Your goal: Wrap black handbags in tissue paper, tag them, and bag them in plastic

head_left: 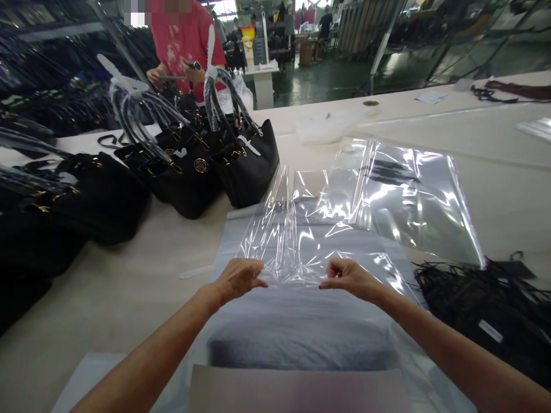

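Between my two hands stretches the near edge of a clear plastic sheet point(310, 241), creased and shiny. My left hand point(243, 278) pinches its left part, thumb against curled fingers. The right part is gripped by my right hand point(346, 280), fingers curled in. Under the plastic lies a grey-blue wrapping sheet point(267, 315) with a dark shape showing through its near part. A pale board or sheet point(297, 390) is at the bottom edge, closest to me.
Black handbags point(249, 166) with wrapped handles fill the left. More clear plastic point(422, 201) lies at the right, above a pile of black straps point(486, 321). Across the table point(172, 275) stands a person in a red shirt point(185, 46).
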Available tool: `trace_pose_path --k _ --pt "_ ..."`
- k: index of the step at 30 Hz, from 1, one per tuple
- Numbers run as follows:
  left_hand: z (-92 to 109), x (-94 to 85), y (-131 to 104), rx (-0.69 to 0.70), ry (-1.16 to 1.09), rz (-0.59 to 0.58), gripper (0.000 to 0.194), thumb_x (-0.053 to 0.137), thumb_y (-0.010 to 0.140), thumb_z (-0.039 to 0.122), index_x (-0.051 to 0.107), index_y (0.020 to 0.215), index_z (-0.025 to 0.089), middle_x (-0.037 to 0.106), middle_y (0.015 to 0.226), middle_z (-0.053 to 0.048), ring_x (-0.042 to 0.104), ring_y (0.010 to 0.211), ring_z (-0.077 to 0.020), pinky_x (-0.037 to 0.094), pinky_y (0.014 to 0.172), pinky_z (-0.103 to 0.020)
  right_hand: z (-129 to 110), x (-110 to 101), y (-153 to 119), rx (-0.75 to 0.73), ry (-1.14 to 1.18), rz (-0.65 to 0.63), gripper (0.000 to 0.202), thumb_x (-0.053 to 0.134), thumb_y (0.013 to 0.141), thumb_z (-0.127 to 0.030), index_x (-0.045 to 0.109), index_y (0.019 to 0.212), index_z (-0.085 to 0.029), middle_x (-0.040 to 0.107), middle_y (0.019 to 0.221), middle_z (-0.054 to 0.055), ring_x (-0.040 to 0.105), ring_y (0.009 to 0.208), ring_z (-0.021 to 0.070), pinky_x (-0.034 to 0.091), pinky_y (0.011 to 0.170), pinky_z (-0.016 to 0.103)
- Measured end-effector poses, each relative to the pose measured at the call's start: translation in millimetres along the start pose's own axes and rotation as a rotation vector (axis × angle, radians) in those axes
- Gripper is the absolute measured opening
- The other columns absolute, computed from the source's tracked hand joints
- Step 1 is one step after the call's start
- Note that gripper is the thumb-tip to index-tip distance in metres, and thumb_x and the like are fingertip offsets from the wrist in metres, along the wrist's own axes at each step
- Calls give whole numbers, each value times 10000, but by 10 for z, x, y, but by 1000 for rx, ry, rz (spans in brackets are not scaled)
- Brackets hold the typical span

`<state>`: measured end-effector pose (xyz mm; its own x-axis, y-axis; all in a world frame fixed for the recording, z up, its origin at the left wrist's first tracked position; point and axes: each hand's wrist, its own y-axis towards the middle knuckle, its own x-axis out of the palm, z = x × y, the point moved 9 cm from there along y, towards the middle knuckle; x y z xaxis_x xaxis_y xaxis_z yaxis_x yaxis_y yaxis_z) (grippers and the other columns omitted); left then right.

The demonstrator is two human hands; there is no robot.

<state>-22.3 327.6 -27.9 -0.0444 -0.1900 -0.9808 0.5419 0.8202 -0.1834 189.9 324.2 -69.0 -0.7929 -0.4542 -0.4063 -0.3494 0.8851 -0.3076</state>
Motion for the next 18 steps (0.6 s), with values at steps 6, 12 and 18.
trace_pose_path --k 6,12,18 --pt "-37 64 -32 -125 -466 -115 577 625 688 613 299 490 179 269 452 87 259 453 -70 189 477 -219 106 90 42 44 143 -74 469 581 716 -607 355 593 -215 357 489 -82 312 470 76 280 476 225" --pt "-78 7 -34 -158 -193 -82 428 501 851 475 433 547 182 407 488 49 386 480 -105 213 510 -243 -327 52 -132 -502 -741 119 190 540 846 -234 452 682 -197 444 564 -45 337 482 91 254 497 238" --pt "-424 68 -270 -293 46 -71 167 442 814 88 585 762 156 646 744 -88 605 706 -211 352 609 -276 -138 -105 -424 -571 -1203 236 295 374 759 63 554 750 -171 548 636 23 480 534 132 320 553 256"
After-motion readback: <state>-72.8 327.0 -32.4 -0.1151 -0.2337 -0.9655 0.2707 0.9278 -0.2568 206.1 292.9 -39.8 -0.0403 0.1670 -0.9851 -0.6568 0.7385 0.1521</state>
